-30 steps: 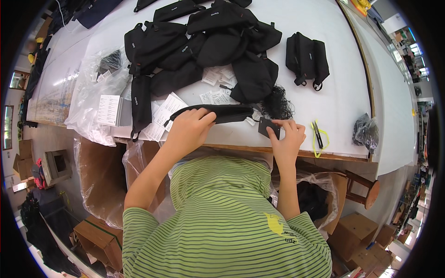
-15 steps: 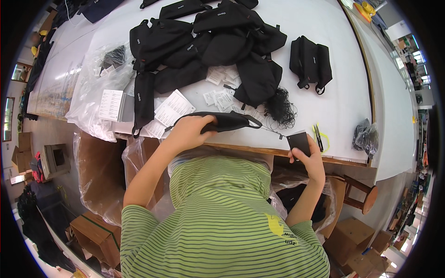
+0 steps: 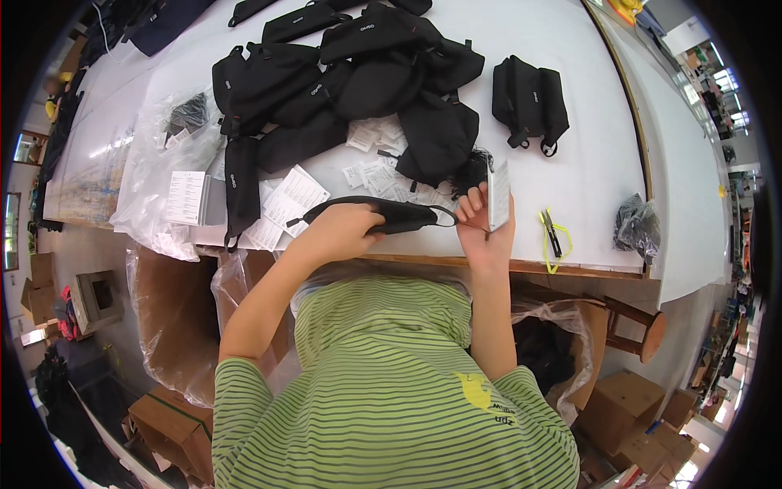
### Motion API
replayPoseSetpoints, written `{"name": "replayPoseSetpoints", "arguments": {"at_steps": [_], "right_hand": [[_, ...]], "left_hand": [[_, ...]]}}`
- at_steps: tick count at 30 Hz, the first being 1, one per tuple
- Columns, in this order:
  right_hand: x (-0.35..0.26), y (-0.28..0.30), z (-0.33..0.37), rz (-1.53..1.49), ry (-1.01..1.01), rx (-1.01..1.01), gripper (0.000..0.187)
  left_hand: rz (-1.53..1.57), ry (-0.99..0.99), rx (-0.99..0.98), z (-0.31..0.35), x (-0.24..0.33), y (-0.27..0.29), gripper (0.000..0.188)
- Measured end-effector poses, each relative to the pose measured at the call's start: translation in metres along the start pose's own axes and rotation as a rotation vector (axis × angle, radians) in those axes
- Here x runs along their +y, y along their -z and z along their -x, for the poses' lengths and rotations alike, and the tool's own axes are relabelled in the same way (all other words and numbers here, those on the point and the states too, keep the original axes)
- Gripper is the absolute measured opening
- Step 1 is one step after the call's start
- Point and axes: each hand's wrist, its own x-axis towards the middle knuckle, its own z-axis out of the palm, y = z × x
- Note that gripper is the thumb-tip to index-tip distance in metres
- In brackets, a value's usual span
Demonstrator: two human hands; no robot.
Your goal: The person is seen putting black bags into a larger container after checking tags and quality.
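Note:
My left hand (image 3: 340, 235) grips a slim black fabric pouch (image 3: 405, 217) near the table's front edge, fingers closed over its left part. At the pouch's right end a strap loop sticks out toward my right hand (image 3: 481, 236). That hand pinches a hang tag (image 3: 498, 197), whose pale printed side shows, held upright beside the loop. A thin dark string seems to run between tag and loop; its exact path is too fine to make out. Behind my right hand lies a bundle of black strings (image 3: 471, 171), partly hidden.
A heap of black pouches (image 3: 379, 85) covers the table's middle, with small white slips (image 3: 376, 175) and larger printed cards (image 3: 295, 198) before it. Thread snips on a yellow cord (image 3: 553, 234) lie right. Another pouch bundle (image 3: 529, 102) sits farther back. Plastic-lined boxes (image 3: 175, 310) stand below.
My right hand has moved left, up to the pouch's loop, and the tag has turned from its black side to its pale side. My left hand still grips the pouch.

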Motion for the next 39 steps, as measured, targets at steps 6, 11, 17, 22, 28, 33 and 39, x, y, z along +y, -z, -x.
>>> {"name": "replayPoseSetpoints", "arguments": {"at_steps": [6,11,17,22,28,33,39], "right_hand": [[0.007,-0.026,-0.012,0.140,0.218,0.252,0.032],[-0.004,0.006,-0.018,0.082,0.199,0.045,0.029],[-0.003,-0.010,-0.008,0.196,0.126,0.216,0.034],[-0.004,0.016,-0.014,0.020,0.032,-0.062,0.030],[-0.004,-0.011,-0.013,0.199,0.283,0.378,0.022],[0.000,-0.026,0.001,0.567,0.432,0.240,0.008],[0.040,-0.045,0.010,1.567,0.607,-0.472,0.010]], "left_hand": [[0.034,-0.048,0.125,0.009,0.017,0.013,0.019],[0.000,-0.053,0.180,0.017,0.020,0.010,0.017],[0.028,-0.050,0.241,0.022,0.020,0.012,0.014],[0.035,-0.047,0.195,0.021,0.018,0.016,0.017],[0.025,0.007,0.279,0.031,0.018,0.021,0.017],[0.006,-0.027,0.406,0.042,0.004,0.007,0.017],[0.166,-0.028,0.500,0.047,0.008,0.002,0.020]]}}
